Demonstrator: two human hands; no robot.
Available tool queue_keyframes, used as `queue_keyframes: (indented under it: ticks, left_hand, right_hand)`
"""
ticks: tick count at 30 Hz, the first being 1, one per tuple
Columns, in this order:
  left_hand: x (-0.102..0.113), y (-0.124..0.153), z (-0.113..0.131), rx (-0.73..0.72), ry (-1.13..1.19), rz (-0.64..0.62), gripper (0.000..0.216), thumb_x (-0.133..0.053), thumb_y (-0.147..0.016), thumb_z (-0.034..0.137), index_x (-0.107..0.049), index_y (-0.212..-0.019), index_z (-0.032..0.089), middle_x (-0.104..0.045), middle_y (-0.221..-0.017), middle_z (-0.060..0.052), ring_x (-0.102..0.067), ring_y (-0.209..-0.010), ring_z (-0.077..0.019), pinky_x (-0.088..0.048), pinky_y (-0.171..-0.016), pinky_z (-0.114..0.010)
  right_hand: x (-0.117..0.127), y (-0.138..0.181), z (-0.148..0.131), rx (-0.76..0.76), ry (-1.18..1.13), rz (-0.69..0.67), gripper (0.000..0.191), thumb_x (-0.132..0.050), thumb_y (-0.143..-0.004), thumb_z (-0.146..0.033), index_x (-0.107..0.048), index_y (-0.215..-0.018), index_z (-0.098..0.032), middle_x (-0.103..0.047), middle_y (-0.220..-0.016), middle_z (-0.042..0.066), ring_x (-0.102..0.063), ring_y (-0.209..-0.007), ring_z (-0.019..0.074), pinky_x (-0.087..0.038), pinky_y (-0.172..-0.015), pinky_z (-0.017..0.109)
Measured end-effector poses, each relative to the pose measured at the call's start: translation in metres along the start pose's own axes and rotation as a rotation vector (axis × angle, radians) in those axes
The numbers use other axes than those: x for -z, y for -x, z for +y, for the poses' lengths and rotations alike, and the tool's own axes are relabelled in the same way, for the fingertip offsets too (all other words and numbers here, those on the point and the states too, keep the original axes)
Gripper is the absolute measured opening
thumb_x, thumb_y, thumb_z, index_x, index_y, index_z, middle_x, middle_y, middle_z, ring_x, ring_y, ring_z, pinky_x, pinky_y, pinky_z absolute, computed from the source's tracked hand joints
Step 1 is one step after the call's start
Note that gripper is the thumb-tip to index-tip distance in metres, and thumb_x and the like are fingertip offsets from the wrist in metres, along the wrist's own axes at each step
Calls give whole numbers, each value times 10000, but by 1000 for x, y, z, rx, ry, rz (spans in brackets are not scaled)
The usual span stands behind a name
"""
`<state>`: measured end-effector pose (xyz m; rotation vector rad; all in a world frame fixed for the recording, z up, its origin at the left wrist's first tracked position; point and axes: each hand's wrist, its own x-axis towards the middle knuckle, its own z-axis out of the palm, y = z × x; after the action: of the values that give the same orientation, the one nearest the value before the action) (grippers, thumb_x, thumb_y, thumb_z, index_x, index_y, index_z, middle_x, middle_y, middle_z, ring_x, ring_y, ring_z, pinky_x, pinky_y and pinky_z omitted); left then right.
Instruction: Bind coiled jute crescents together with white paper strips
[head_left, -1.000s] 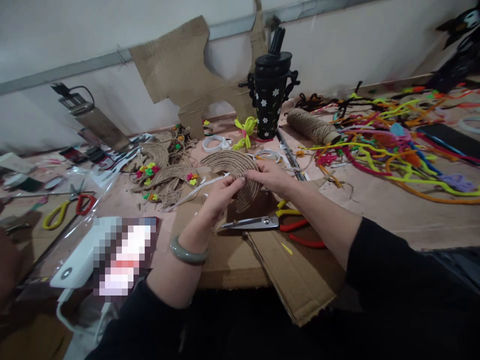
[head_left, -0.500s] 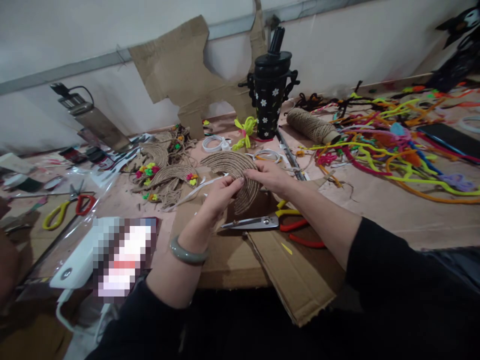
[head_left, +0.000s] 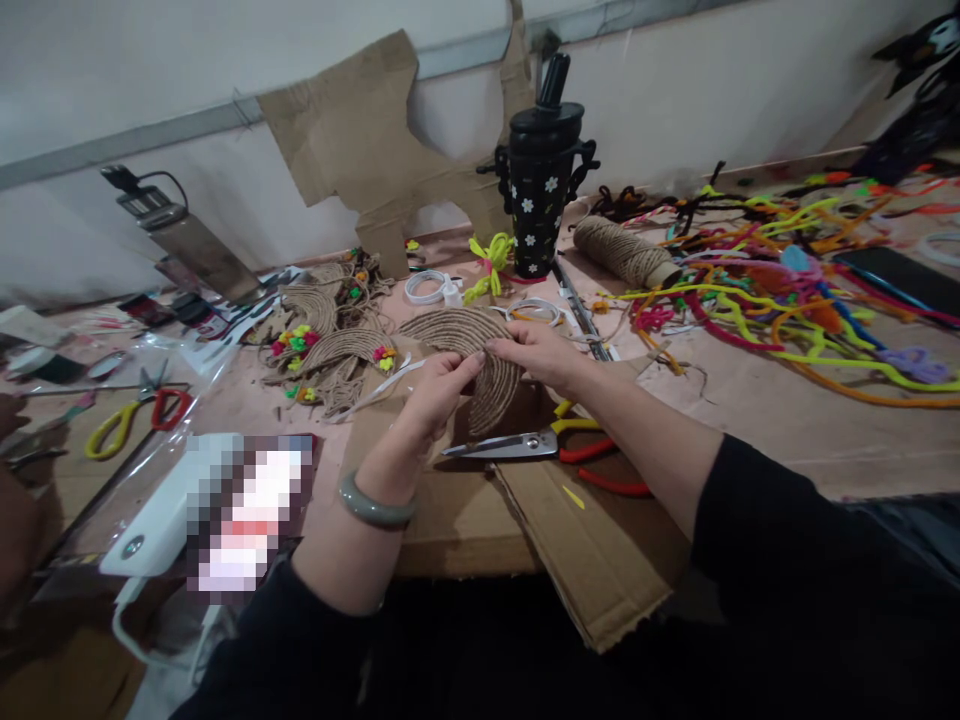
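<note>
Both hands grip one curved piece covered in rows of brown twine (head_left: 457, 325), raised over a sheet of cardboard (head_left: 450, 520). My left hand (head_left: 442, 390), with a grey-green bangle on the wrist, pinches its lower inner edge. From the other side my right hand (head_left: 544, 355) pinches the piece between thumb and fingers, the two thumbs close together. Just below lie large scissors (head_left: 536, 443) with yellow and red handles, blades pointing left. Similar twine pieces (head_left: 341, 350) with small coloured knots lie left of my hands.
Behind stand a black flowered tumbler (head_left: 536, 190) and a cut cardboard shape (head_left: 360, 130). A twine roll (head_left: 622, 252) and tangled coloured cords (head_left: 787, 300) spread to the right. Leftward are a bottle (head_left: 195, 245), smaller scissors (head_left: 139, 415), a white power bank (head_left: 161, 520) and another person's hand (head_left: 15, 510).
The twine-covered piece has tilted slightly, its lower end now a little lower. My hands have barely shifted. The other person's hand at the far left has moved.
</note>
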<state>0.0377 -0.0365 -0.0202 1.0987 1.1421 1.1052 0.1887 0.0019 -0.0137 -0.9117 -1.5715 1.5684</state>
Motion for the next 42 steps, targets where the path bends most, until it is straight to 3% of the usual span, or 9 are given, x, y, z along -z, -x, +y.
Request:
queue_keyframes:
  ticks: [42]
  left_hand:
    - [1,-1,0,-12,-31,27,329,-711,-667,379,-521,-550,137,-443,-511,39,-361,-478,-55,-259,-466,-213]
  right_hand:
    - [-2,1,-3,18,41,-5,129,-554,-739,-263,-508,-676,-159,-439,-567,-53,-372,-492,63,-278,-455,195]
